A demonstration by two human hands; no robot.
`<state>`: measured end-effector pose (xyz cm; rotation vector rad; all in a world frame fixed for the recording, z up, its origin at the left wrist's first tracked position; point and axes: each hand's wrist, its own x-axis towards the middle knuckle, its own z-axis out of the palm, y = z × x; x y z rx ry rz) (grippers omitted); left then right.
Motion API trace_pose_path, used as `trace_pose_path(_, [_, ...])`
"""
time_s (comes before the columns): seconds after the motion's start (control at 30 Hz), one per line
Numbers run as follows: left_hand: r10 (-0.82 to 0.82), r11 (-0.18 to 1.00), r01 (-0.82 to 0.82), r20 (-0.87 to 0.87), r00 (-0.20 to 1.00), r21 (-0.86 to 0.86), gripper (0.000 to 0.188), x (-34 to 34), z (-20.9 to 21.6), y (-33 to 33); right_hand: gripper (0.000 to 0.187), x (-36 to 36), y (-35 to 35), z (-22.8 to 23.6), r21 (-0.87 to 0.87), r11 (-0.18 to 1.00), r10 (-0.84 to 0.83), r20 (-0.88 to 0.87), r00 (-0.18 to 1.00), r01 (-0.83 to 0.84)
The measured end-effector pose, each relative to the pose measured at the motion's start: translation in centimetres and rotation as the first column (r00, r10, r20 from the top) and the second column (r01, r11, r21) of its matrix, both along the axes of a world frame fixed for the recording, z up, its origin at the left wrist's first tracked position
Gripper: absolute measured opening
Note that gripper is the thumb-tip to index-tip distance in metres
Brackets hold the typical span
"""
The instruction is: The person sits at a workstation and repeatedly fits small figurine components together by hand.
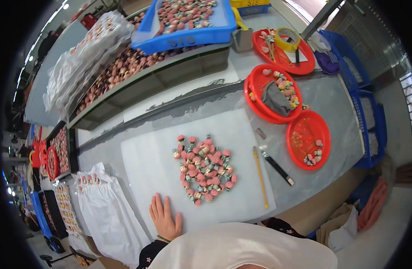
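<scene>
My left hand (165, 220) lies flat with its fingers stretched out, palm down near the front edge of a white sheet (147, 157), holding nothing. To its upper right, on the same sheet, sits a loose pile of small pink-topped figurines (205, 168) with grey-green and cream parts. My right hand is out of sight; only a dark patterned sleeve (284, 226) shows beside my white apron (242, 246). Right of the pile lie a yellow pencil-like stick (260, 179), a craft knife with a black handle (278, 168) and a small brownish block (260, 133).
Red round trays (308, 115) with small pieces stand at the right, one holding a grey cloth (276, 99) and another a roll of yellow tape (287, 39). A long grey crate (156, 80) and a blue tray (188, 38) full of figurines border the back. White plastic bags (109, 215) lie left.
</scene>
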<state>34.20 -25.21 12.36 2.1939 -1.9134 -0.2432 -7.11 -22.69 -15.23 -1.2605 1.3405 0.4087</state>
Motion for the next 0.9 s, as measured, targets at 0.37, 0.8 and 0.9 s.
trace_pose_path(0.37, [-0.132,0.959,0.109,-0.073,0.989,-0.26,0.049,1.2,-0.6,1.3,0.034,1.7,-2.4,-0.8,-0.515,0.833,-0.167,0.115,0.979,0.202])
trace_pose_path(0.8, [-0.157,0.969,-0.044,-0.746,0.647,-0.242,0.025,-0.7,1.2,1.4,0.02,16.7,-5.6,32.2,-0.784,0.567,0.363,0.514,0.777,0.253])
trace_pose_path(0.9, [-0.177,0.974,0.009,-0.735,0.654,-0.227,0.024,-1.1,1.9,1.3,0.022,21.6,-10.3,32.4,-0.855,0.392,0.395,0.49,0.777,0.34])
